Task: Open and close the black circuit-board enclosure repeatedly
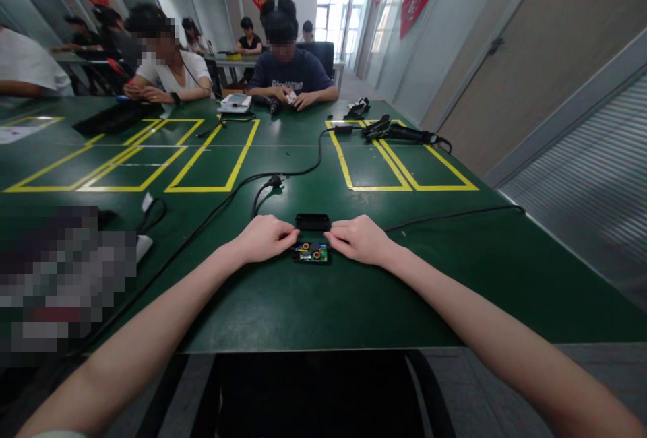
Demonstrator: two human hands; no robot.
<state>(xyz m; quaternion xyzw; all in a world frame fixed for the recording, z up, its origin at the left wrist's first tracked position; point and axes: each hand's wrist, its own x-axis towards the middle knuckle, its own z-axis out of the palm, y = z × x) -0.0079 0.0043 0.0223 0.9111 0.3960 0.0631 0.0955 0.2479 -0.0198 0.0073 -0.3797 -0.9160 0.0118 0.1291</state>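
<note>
A small open black case with a green circuit board (312,253) inside lies on the green table (323,303) near the front edge. My left hand (267,238) grips its left end with curled fingers. My right hand (358,239) grips its right end the same way. Just behind the board rests a separate black cover (312,222), touching neither hand as far as I can see.
Black cables (283,175) run across the table from a plug (274,182) behind the cover. Yellow tape rectangles (212,155) mark the middle. A black tool and cords (399,131) lie at the far right. Two people (290,71) sit opposite. A blurred patch (65,276) covers the left.
</note>
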